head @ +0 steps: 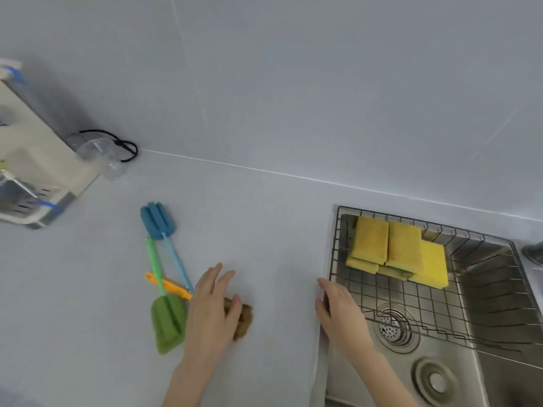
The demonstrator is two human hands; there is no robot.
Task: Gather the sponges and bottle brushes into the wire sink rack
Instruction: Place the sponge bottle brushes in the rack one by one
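Three bottle brushes lie crossed on the grey counter: a blue one (pixel 158 221), a green one (pixel 169 324) and an orange handle (pixel 169 284). My left hand (pixel 213 306) lies flat over a brown brush head or sponge (pixel 245 320), thumb touching it; whether the fingers grip it I cannot tell. The wire sink rack (pixel 390 298) hangs in the steel sink (pixel 484 374) and holds several yellow sponges (pixel 396 251) at its far end. My right hand (pixel 338 309) rests on the sink's left edge beside the rack, fingers loose, holding nothing.
A cream appliance with a tray (pixel 32 171) stands at the far left, with a clear cup (pixel 97 154) and a black cable (pixel 123 145) behind it. A grey wall rises behind the counter. A dark tap part (pixel 533 252) shows at the right edge.
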